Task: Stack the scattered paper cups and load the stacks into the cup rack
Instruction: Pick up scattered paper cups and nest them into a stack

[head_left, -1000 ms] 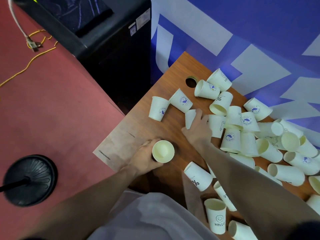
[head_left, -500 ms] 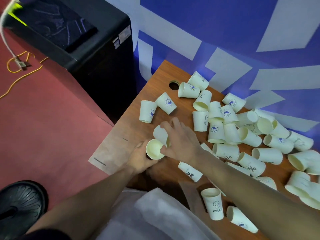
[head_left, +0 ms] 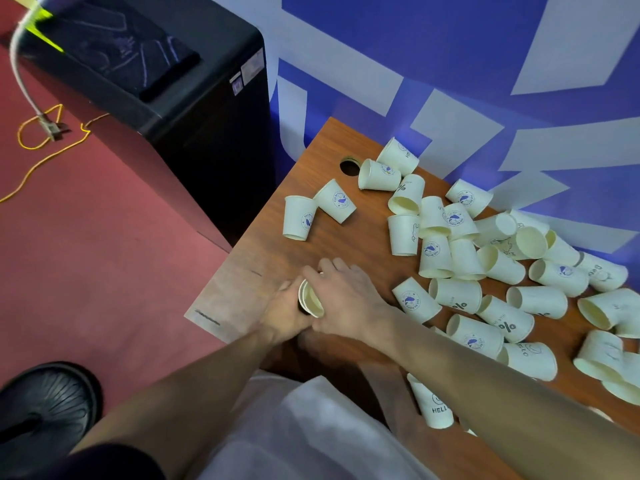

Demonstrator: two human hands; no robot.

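Hands (head_left: 325, 301) gripping nested cups (head_left: 310, 300), "HELLO" cup (head_left: 433, 405) nearby

Black cabinet (head_left: 180, 109) at far left, yellow cable (head_left: 45, 147) on red floor (head_left: 104, 265), black round base (head_left: 45, 407) near left, blue-and-white wall (head_left: 450, 64) behind wooden desk (head_left: 277, 258).

cups (head_left: 435, 258): cream, blue round logos, black "%" and "HELLO"
table (head_left: 332, 140): brown woodgrain
wall (head_left: 450, 46): blue, white shapes
floor (head_left: 104, 254): red
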